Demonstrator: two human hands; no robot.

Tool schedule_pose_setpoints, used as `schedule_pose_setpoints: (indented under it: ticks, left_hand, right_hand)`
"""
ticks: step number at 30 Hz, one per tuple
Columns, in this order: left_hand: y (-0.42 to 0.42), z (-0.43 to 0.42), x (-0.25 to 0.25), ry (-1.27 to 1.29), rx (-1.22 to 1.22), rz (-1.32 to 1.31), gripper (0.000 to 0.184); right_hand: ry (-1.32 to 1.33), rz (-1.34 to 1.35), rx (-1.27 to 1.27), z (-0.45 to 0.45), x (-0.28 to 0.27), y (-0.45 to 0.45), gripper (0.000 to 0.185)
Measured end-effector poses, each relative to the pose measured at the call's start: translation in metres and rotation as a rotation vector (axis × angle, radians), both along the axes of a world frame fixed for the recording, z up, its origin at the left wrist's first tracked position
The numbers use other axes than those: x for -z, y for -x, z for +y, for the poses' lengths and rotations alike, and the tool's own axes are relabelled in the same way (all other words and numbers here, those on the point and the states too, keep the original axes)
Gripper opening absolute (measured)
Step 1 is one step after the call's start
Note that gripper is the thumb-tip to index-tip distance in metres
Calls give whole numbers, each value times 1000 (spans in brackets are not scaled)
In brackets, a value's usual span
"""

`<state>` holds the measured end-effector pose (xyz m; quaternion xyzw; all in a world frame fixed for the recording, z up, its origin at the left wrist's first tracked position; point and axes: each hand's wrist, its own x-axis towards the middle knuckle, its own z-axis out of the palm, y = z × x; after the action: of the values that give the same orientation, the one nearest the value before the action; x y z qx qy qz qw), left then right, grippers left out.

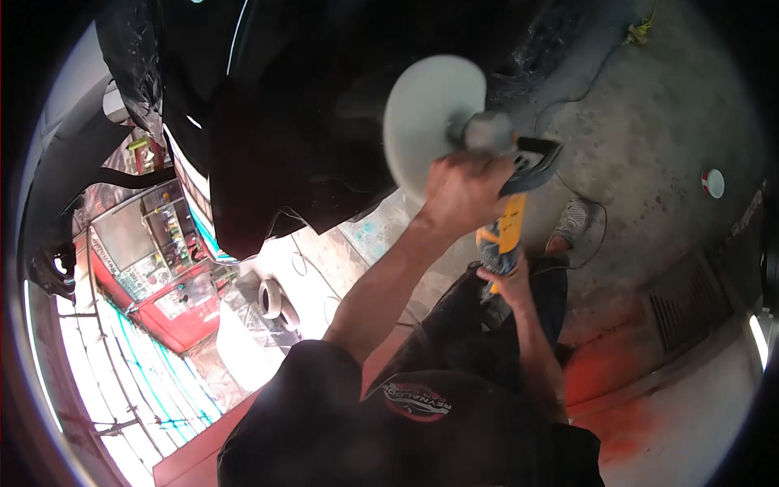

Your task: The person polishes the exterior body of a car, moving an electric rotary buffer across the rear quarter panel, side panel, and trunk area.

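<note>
Both my hands are on a yellow and black power polisher (509, 223) with a D-shaped front handle. Its round white polishing pad (418, 122) is held up against or close to a glossy black car panel (300, 114); contact cannot be made out. My left hand (466, 191) is wrapped around the front of the tool, just below the grey, blurred head. Lower down, my right hand (510, 284) grips the rear body of the polisher, its fingers partly hidden by the tool.
A power cord (599, 235) runs over the grey concrete floor (649, 105) near my shoe (570, 223). A small white and red tub (712, 183) stands on the right. Clear plastic sheeting hangs beside the car. To the left are a red cabinet (174, 292) and a tire (270, 298).
</note>
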<state>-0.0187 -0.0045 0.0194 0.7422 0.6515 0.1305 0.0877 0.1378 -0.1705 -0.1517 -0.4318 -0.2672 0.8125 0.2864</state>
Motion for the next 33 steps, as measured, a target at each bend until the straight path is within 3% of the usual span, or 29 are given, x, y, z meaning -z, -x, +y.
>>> schedule_pose_setpoints:
  ticks: [3,4,6,12,19,25,33]
  left_hand:
    - [23,-64,-13,38,-13,54,21]
    - [31,-82,-16,39,0,68,20]
    - [41,-114,-27,56,-19,69,17]
    - [65,-185,-35,103,-42,80,17]
    - [60,-177,-24,199,32,42,18]
    - [59,-137,43,172,106,-23,21]
    - [92,-216,-5,89,9,-58,17]
  right_hand:
    - [104,34,-76,-60,-15,15,89]
    - [26,41,-76,-87,-6,23,89]
    - [163,95,-12,-103,-41,31,86]
    - [15,-26,-258,-173,-22,39,85]
    - [145,84,-182,-196,-1,53,87]
    - [153,6,-9,-163,24,49,87]
    - [-63,-118,-253,-183,-2,44,81]
